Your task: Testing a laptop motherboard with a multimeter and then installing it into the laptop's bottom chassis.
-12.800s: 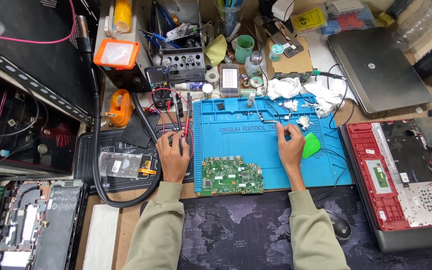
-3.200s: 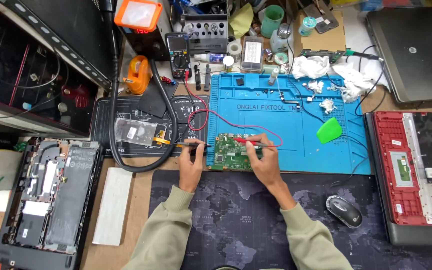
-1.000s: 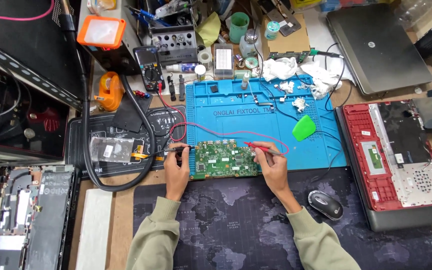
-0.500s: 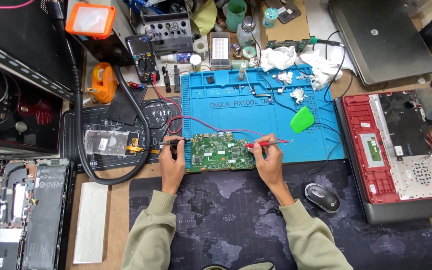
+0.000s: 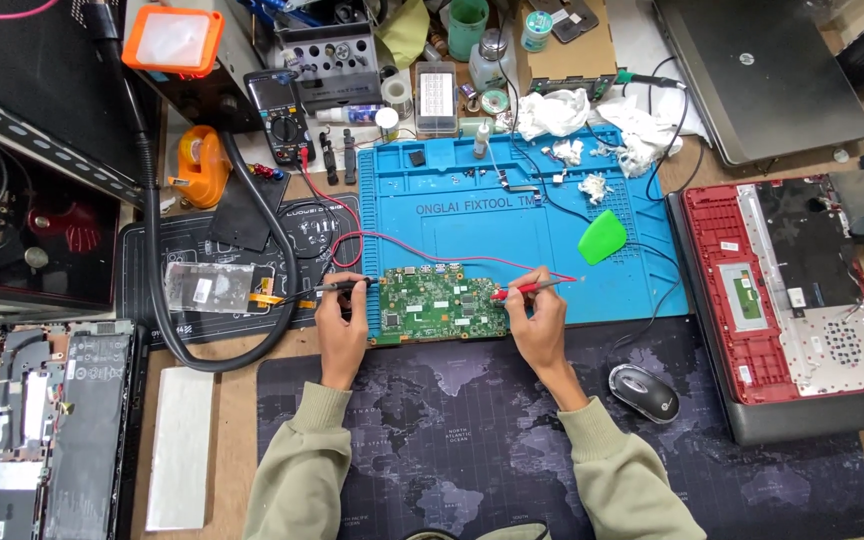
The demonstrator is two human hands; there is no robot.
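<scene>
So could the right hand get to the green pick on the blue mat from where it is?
Probably yes. The green pick lies in the open on the blue mat, just beyond the right hand, with nothing between. But that hand holds the red probe, so it would need to free its fingers first.

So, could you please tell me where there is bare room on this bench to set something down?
The dark desk mat is bare between the sleeves and left of the mouse. The blue work mat is open in its middle, above the green circuit board. Its top edge is crowded with bottles, tools and wadded tissue; both hands hold probes at the board.
</scene>
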